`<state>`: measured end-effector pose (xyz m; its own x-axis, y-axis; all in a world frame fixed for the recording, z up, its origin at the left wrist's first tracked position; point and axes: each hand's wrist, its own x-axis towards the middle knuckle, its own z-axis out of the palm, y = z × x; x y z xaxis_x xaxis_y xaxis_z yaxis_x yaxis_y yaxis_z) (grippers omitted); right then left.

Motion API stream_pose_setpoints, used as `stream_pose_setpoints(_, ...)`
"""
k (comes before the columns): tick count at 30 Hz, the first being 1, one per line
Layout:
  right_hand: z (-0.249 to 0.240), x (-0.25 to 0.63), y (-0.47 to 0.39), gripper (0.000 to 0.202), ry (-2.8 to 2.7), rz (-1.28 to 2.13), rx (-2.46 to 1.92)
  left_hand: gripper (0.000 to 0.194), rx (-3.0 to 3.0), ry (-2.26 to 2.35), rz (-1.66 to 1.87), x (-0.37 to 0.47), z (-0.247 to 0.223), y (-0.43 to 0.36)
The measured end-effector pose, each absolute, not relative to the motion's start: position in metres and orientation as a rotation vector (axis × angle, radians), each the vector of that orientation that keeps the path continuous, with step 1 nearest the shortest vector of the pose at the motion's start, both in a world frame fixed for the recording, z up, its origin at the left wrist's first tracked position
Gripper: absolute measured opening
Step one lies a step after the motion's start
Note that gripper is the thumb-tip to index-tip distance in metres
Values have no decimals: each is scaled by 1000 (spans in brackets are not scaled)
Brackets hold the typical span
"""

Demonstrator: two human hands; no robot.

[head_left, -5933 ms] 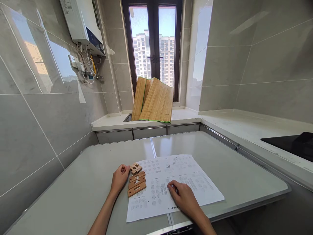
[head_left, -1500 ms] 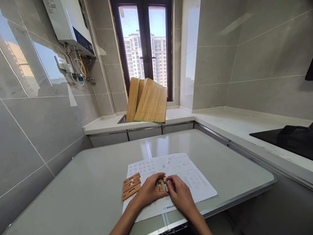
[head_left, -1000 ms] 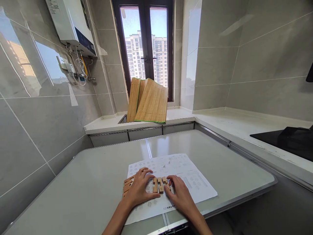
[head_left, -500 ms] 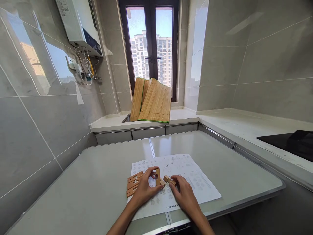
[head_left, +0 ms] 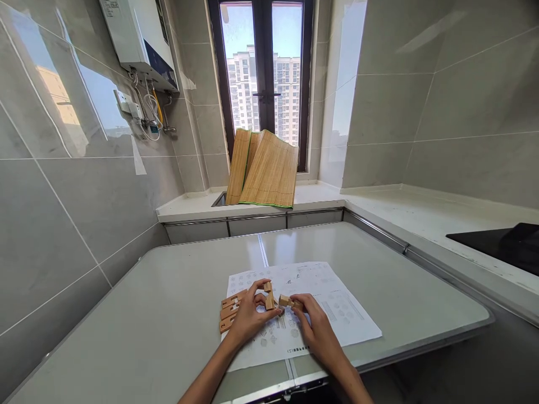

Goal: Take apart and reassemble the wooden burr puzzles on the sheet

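My left hand (head_left: 249, 314) grips a notched wooden puzzle piece (head_left: 270, 301) between thumb and fingers, above a printed sheet (head_left: 337, 314). A second notched wooden puzzle piece (head_left: 285, 301) is pinched in my right hand (head_left: 314, 318), its block end pointing at the first one. The two pieces are very close; whether they touch I cannot tell. Flat slotted wooden pieces (head_left: 228, 312) lie on the left edge of the sheet, partly hidden behind my left hand. Something small under the held pieces is mostly covered by my left thumb.
The sheet lies on a pale folding table (head_left: 177, 303) with a seam down its middle. Beyond stands a white counter (head_left: 320, 193) carrying a folded bamboo mat (head_left: 272, 171). At the right is a black cooktop (head_left: 501, 241). A water heater (head_left: 137, 42) hangs on the left wall.
The piece in my left hand has turned, so its notch and block ends show differently. My right hand has brought its piece slightly left and up, closer to the other. The view shifted slightly.
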<state>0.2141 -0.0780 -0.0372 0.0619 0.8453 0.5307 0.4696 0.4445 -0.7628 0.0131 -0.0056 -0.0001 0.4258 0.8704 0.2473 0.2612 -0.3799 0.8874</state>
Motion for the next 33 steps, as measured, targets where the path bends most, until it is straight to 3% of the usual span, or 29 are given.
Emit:
stream_pose_setpoints(11, -39, 215, -78, 29, -1603, 436, -1175, 69, 2024, 1028, 940, 13, 0, -9)
stream_pose_setpoints(20, -55, 217, -71, 20, -1605, 260, -1415, 54, 2071, 1283, 1074, 10, -2, -3)
stream_pose_setpoints(27, -44, 211, -79, 40, -1836, 156, -1347, 48, 2081, 1282, 1131, 10, -8, -4)
stream_pose_setpoints(33, -37, 207, -83, 39, -1913, 201, -1320, 49, 2193, 1240, 1069, 10, -6, -6)
